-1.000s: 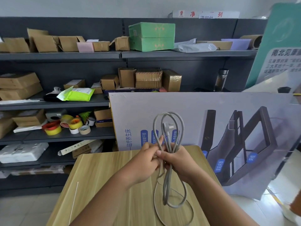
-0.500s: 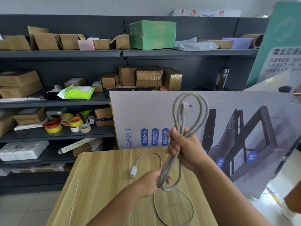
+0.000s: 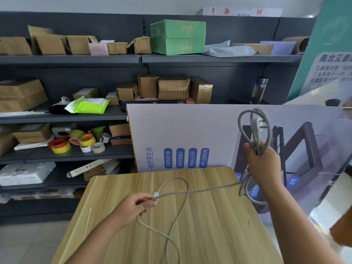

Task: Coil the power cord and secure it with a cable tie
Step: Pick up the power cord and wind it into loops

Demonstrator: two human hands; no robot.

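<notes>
while we hold the cord:
right hand [image 3: 263, 164]: closed round power cord [image 3: 254, 130] coils
left hand [image 3: 136, 207]: pinching its loose end

A cable tie [image 3: 87, 223] lies on the table [image 3: 219, 235] at its left edge. A board [image 3: 190, 130] stands behind the table, with shelves [image 3: 76, 60] behind the board.

tape rolls [image 3: 76, 142] (shelved), green boxes [image 3: 178, 37]
</notes>
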